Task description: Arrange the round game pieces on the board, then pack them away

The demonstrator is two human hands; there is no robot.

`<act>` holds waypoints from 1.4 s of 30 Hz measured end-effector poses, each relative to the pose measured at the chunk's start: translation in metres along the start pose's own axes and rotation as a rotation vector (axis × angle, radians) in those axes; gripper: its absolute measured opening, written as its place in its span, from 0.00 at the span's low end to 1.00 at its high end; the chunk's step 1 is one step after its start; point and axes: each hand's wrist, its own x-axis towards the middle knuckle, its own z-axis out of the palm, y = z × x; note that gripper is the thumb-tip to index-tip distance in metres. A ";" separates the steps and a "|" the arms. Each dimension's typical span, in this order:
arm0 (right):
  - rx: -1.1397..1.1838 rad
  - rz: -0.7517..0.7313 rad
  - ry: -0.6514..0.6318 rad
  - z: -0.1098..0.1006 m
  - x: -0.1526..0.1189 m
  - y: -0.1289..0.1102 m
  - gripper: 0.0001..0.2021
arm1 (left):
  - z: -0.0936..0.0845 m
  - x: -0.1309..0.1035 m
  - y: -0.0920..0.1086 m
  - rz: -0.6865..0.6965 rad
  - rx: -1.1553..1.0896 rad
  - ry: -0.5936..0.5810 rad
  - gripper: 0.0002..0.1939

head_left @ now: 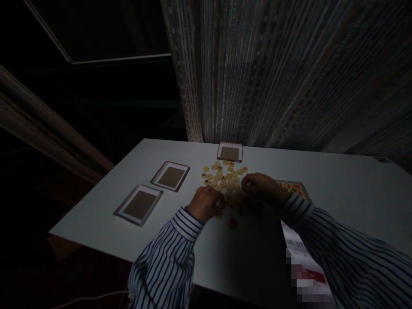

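Pale-yellow round pieces (223, 184) lay mid-frame by our left hand (206, 201) and right hand (262, 186), both curled; we couldn't tell whether they gripped anything. The right partly blocked a piece-filled rectangular tray (306, 191), right of centre.

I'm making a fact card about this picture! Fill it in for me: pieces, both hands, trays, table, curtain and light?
Pieces: loose pale discs, some with dark or red marks
Left hand: near-left edge of the discs; grip unclear
Right hand: right side of the discs; grip unclear
Shallow trays: three, brown inside; two at left, one at the far edge
Table: white
Curtain: hanging behind the table
Light: dim
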 end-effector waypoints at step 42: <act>1.184 0.281 -0.074 -0.006 0.015 -0.002 0.12 | 0.000 0.001 0.003 0.026 0.017 -0.011 0.05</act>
